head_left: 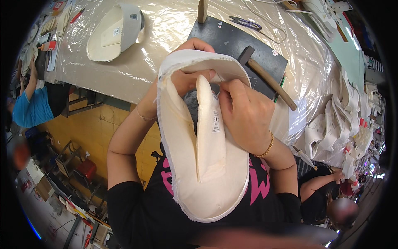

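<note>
both hands grip the cream shoe upper (207, 166): left hand (188, 76) inside, right hand (244, 112) pinching its tongue.

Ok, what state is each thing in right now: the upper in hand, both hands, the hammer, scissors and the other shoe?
cream shoe upper: held up, inside facing the camera, tongue standing free.
left hand: gripping the upper's top edge, thumb inside.
right hand: pinching at the tongue's top.
hammer: lying idle on the dark slab.
scissors: lying closed.
second shoe upper: resting on the plastic-covered table.
</note>
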Motion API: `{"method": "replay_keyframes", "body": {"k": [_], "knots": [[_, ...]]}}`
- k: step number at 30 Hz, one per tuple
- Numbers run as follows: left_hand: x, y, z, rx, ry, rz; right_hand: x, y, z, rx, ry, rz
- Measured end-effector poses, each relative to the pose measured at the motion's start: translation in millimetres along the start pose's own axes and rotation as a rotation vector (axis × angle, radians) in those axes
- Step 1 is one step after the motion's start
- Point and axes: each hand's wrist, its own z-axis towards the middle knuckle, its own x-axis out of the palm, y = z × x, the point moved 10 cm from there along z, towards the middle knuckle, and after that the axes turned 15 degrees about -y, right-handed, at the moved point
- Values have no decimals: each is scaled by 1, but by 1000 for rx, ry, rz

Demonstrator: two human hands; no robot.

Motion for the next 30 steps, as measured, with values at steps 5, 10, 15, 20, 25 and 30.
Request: {"method": "replay_keyframes", "body": {"k": [5, 10, 15, 20, 25, 30], "knots": [[-2, 4, -2, -83, -18, 53, -1, 1, 0, -7, 7, -14], [1, -4, -4, -27, -15, 59, -2, 1, 0, -12, 9, -19], [2, -7, -5, -49, 5, 148, -2, 1, -2, -11, -4, -9], [3, -12, -10, -103, 42, 121, -2, 2, -5, -7, -21, -10], [6, -14, -10, -88, 61, 124, -3, 3, -6, 0, -29, 9], [3, -11, -9, -61, 69, 147, -3, 3, -6, 1, -33, 16]]}}
